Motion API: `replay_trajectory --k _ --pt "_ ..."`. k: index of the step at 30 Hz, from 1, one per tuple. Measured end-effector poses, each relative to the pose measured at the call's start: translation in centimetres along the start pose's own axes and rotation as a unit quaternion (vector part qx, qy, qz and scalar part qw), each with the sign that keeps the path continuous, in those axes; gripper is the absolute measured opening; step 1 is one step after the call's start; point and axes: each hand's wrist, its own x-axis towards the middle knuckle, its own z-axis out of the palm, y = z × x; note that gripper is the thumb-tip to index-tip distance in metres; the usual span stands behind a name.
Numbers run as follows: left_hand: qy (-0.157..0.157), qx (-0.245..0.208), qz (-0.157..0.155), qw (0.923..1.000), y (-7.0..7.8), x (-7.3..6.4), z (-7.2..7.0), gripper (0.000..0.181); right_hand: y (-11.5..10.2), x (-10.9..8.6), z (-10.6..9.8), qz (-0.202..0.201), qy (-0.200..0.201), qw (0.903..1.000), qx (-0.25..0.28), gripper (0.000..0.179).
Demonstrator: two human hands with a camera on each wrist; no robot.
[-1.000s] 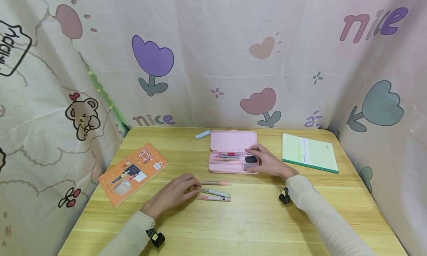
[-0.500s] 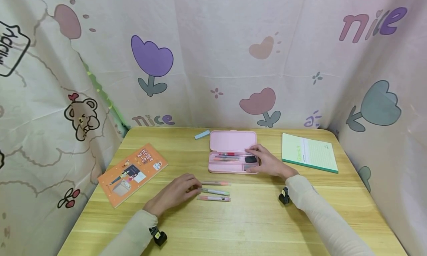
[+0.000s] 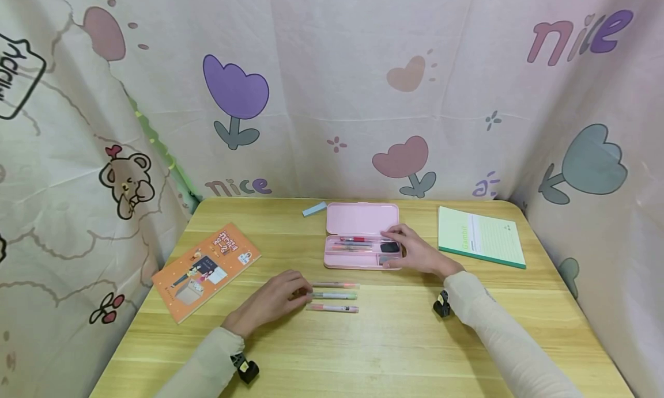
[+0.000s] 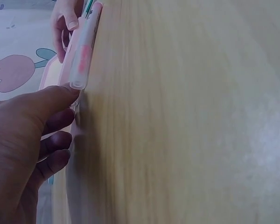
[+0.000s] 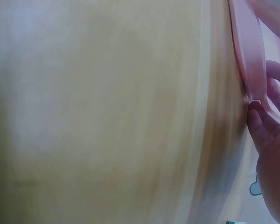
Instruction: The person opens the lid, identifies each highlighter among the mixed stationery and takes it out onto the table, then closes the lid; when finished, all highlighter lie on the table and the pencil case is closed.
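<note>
My left hand (image 3: 277, 297) pinches the left end of a green-tinted pen (image 3: 334, 296) on the wooden table. This pen lies between an orange-tipped pen (image 3: 337, 285) and a pink pen (image 3: 332, 309), all three roughly parallel. In the left wrist view the pink pen (image 4: 86, 53) shows beside the thumb, and the index fingertip is hidden. My right hand (image 3: 417, 253) grips the right end of an open pink pencil case (image 3: 363, 218), thumb at the front corner and fingers over the far side. Inside it are a red pen (image 3: 354, 239), other pens and a black item (image 3: 390, 247).
An orange booklet (image 3: 207, 271) lies on the left of the table (image 3: 394, 346). At the back right is a pale green notepad (image 3: 482, 237). A small light-blue bar (image 3: 314, 209) lies left of the case lid. Patterned curtains (image 3: 332, 98) stand behind and at both sides.
The green-tinted pen has swung from a slant, its right end near the pink pen, to lie almost level between the other two. My right hand and the case have stayed put.
</note>
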Motion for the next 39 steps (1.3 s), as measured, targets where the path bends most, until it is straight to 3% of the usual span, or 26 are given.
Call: replay_trajectory --k 12,21,26,31,39 --pt "-0.021 -0.032 -0.036 0.9986 0.1 -0.1 -0.2 0.017 0.0 0.1 0.0 -0.002 0.001 1.0000 0.003 0.092" --pt "-0.017 -0.041 -0.028 0.9986 0.0 0.0 -0.4 0.019 0.0 0.0 0.0 -0.003 0.003 1.0000 0.004 0.092" --pt "-0.024 -0.052 -0.067 0.9961 0.2 0.2 -1.2 0.018 0.1 0.1 0.0 -0.009 0.003 0.9999 -0.003 0.092" --pt "-0.031 -0.068 -0.102 0.9920 -0.1 1.7 -2.3 0.018 0.1 0.0 0.0 -0.010 0.004 0.9999 -0.003 0.092" --pt "-0.040 -0.076 -0.100 0.9913 -2.1 6.3 -2.5 0.022 0.2 0.1 0.0 -0.009 0.002 0.9999 -0.011 0.091"
